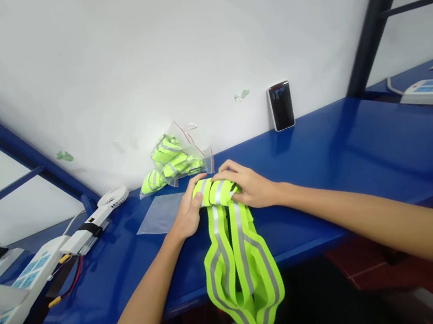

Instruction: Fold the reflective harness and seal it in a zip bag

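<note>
1. Left hand [188, 217] and right hand [248, 185] both clench the rolled top of a neon reflective strap [237, 259] between their fingers.
2. The strap's loops hang below the fingers, over the blue tabletop [346, 161] edge.
3. An empty clear bag [161, 213] lies just left of the left fingers.

The blue table [326, 165] carries a reflective strap [230, 238], bagged straps [172, 161], a clear bag [161, 213], a small fan [96, 219] and a phone [281, 106] leaning on the wall.

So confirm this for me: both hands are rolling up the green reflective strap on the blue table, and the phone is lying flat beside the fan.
Not quite. The head view shows the phone standing upright against the wall, far from the fan. The rest holds: left hand and right hand grip the green reflective strap on the blue table.
</note>
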Tool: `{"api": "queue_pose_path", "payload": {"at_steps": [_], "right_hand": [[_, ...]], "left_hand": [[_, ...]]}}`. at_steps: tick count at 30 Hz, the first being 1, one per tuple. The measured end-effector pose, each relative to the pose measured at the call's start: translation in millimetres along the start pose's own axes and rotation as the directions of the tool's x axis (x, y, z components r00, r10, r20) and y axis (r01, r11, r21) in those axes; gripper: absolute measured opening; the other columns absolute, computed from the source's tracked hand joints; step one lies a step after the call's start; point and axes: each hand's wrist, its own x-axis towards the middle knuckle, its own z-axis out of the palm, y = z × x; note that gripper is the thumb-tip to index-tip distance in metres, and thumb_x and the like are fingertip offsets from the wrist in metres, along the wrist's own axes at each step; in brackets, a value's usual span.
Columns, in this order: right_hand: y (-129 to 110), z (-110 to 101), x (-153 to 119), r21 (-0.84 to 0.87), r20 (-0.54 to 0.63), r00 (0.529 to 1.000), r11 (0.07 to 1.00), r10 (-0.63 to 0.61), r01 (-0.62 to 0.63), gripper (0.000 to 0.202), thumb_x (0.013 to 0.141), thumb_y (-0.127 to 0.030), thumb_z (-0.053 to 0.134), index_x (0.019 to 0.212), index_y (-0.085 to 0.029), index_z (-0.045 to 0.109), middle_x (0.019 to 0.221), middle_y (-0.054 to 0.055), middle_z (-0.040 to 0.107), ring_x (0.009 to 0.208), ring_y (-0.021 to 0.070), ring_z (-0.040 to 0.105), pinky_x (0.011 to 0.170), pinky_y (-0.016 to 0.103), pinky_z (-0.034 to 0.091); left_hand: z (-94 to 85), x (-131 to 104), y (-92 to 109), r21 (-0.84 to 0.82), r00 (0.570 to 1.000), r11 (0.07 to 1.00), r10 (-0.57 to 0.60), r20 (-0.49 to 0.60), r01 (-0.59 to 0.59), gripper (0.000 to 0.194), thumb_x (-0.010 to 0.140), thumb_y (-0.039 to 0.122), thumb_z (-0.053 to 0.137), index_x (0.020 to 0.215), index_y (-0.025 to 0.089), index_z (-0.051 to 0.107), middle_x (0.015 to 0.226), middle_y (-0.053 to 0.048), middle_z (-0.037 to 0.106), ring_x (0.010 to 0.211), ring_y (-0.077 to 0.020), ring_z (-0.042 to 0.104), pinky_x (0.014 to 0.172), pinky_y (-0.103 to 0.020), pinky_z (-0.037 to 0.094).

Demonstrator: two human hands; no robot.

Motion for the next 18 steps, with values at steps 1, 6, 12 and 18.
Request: {"api": "queue_pose_path", "payload": {"at_steps": [1,6,12,18], "right_hand": [[-1,2,1,0.080,-0.039,0.997,0.995,0.060,-0.057,0.040,0.084,-0.018,0.060,0.124,-0.017,0.060,0.113,0.012,0.058,0.098,0.0247,0.060,0.086,0.042,0.052],[-2,2,8,0.672,-0.040,0.869,0.657,0.493,-0.341,0.047,0.085,-0.038,0.067,0.128,-0.020,0.056,0.106,0.007,0.068,0.089,0.0224,0.066,0.080,0.038,0.056],[-8,1,14,0.880,0.122,0.761,0.285,0.637,-0.380,0.067,0.084,-0.033,0.068,0.144,-0.028,0.038,0.091,0.002,0.068,0.069,0.0163,0.067,0.068,0.032,0.059],[-9,0,12,0.849,0.273,0.780,0.240,0.563,-0.470,0.061,0.090,-0.040,0.061,0.145,-0.028,0.037,0.071,-0.001,0.065,0.061,0.0183,0.065,0.059,0.035,0.058]], "left_hand": [[-1.0,-1,-1,0.000,0.999,1.000,0.029,0.019,-0.029,0.068,0.093,0.066,0.037,0.145,0.022,0.040,0.142,-0.013,0.050,0.125,-0.0317,0.052,0.108,-0.046,0.039],[-3.9,1,-10,0.119,0.995,0.988,0.097,-0.018,-0.094,0.095,0.081,0.061,0.064,0.156,0.029,0.014,0.157,-0.015,0.031,0.139,-0.0349,0.040,0.105,-0.049,0.045],[-4.1,1,-7,0.360,0.955,0.912,0.261,-0.138,-0.197,0.089,0.073,0.040,0.080,0.149,0.025,0.037,0.148,-0.014,0.048,0.129,-0.0324,0.052,0.097,-0.043,0.052],[-6.2,0,0,0.502,0.903,0.842,0.355,-0.242,-0.196,0.063,0.075,0.033,0.074,0.135,0.022,0.056,0.119,-0.011,0.065,0.105,-0.0260,0.062,0.083,-0.036,0.054]]}}
